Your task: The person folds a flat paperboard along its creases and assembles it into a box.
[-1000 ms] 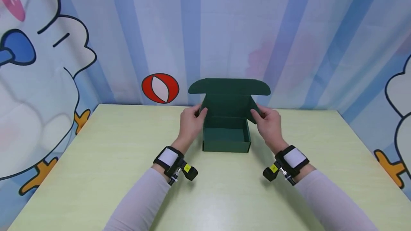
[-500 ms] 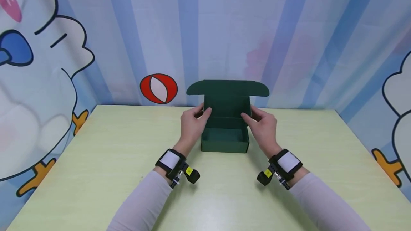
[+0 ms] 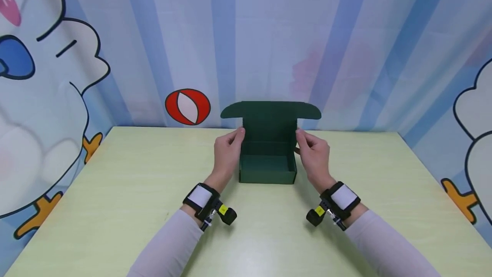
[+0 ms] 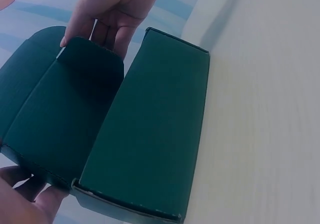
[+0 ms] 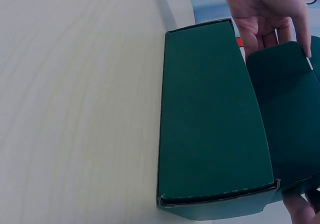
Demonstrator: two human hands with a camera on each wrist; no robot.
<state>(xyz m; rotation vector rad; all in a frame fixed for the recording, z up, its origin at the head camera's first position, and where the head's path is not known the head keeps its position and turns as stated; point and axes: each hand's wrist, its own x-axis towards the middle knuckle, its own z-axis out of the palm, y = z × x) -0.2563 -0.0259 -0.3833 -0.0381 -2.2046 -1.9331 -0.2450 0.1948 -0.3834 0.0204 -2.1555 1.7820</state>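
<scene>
A small dark green cardboard box (image 3: 267,177) stands on the table with its lid (image 3: 269,125) raised at the back. The lid's wide front flap (image 3: 270,109), with rounded ends, spreads at the top. At the lid's left edge, the left hand (image 3: 226,151) pinches the side between thumb and fingers. The right hand (image 3: 314,155) does likewise at the right edge. In the left wrist view, a side flap (image 4: 92,56) stands up from the lid under the right hand's fingers. The right wrist view shows the opposite side flap (image 5: 277,61) by the left hand. The box's inside holds nothing visible.
The pale wooden table (image 3: 153,174) runs back to a striped blue curtain (image 3: 265,33) with cartoon prints, close behind the box. Each wrist wears a strap with a small black camera (image 3: 228,216).
The lid's side flaps, spread outward a second ago, have been pushed in line with its edges. Both thumbs moved from the flaps' inner faces to the edges. The lid's top sits slightly lower.
</scene>
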